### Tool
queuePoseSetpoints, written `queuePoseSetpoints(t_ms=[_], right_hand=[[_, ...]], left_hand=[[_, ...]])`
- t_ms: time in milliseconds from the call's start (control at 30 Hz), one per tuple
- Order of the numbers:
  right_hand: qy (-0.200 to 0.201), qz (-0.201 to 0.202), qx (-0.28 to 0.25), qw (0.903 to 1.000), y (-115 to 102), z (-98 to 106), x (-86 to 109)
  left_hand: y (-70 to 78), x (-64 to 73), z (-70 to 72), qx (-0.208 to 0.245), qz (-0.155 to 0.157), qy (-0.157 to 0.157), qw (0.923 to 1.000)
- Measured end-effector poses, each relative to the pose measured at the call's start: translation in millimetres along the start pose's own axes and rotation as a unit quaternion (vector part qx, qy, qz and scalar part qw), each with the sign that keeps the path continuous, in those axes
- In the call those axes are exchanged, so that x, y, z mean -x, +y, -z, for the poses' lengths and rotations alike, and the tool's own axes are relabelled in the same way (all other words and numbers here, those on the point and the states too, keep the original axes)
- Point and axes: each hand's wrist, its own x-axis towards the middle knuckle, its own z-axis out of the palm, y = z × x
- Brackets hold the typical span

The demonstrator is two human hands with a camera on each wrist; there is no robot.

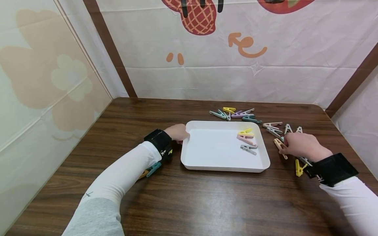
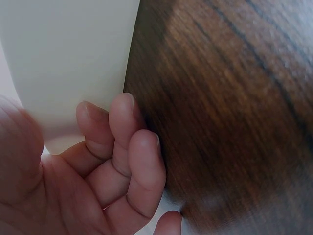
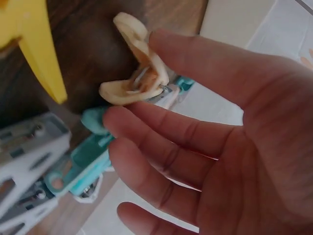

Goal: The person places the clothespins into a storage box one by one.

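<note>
My left hand [image 1: 177, 132] grips the left rim of a white tray [image 1: 212, 147]; in the left wrist view its curled fingers [image 2: 146, 159] lie against the tray's outer wall [image 2: 73, 49]. To the right of the tray, my right hand [image 1: 305, 146] pinches a beige clothespin [image 1: 278, 143] between thumb and fingers. The right wrist view shows that beige clothespin [image 3: 115, 92] with its legs spread. Close by my right fingers are a teal clothespin [image 3: 88, 161], grey clothespins [image 3: 34, 137] and a yellow clothespin [image 3: 44, 54]. Inside the tray lie yellow [image 1: 245, 131], pink [image 1: 246, 140] and grey clothespins [image 1: 248, 149].
Behind the tray is a cluster of clothespins, among them a purple one [image 1: 240, 114] and a dark teal one [image 1: 251, 119]. More clothespins [image 1: 273, 125] lie around my right hand. A printed cloth [image 1: 206, 82] hangs behind the brown wooden table [image 1: 206, 196].
</note>
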Motion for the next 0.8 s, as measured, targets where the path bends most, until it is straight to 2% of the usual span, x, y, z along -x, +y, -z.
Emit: queuePoseSetpoints(t_ms=[367,700,800], right_hand=[[0.011,0.003,0.005,0.9999,-2.4,-7.3,-3.7],[-0.001,0.004,-0.006,1.0000,-3.2,-2.9,-4.0],[0.010,0.006,-0.012,0.9999,-4.2,1.8,-3.4]], left_hand=[[-3.5,-2.7,-4.1,-0.005,0.001,0.000,1.0000],[-4.0,-3.5,-2.9,-0.009,-0.006,0.002,0.9999],[-4.0,-4.7,-1.6,-0.008,-0.007,0.000,0.9999]])
